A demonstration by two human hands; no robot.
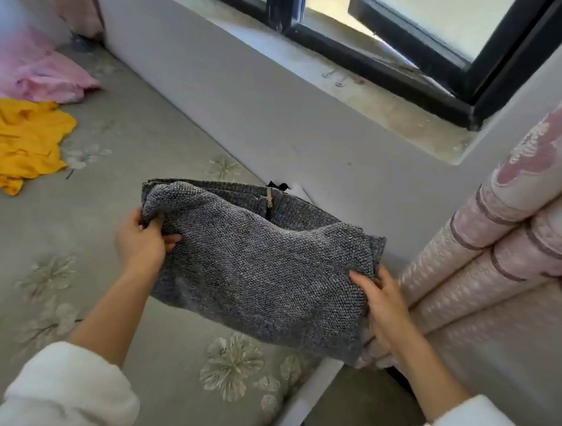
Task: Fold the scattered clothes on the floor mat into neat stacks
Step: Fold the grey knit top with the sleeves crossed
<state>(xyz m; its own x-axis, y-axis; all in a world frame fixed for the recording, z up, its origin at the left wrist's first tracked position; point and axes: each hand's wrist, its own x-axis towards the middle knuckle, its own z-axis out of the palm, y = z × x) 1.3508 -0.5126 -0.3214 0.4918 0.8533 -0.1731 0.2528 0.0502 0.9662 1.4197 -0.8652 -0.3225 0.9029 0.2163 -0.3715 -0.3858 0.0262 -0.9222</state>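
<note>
Head view: the right hand's [383,306] fingertips hide under the grey knitted zip garment [256,264], held above the floral floor mat [170,354]; the left hand [143,239] pinches its bunched, coarse-textured left corner.

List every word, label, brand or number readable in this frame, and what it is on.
None: no readable text in this frame.
The grey knit garment, gripped by the left hand and right hand, shows a zipper pull but no legible tag.
The yellow garment, pink garment, floor mat and curtain carry only colour or floral pattern.
</note>
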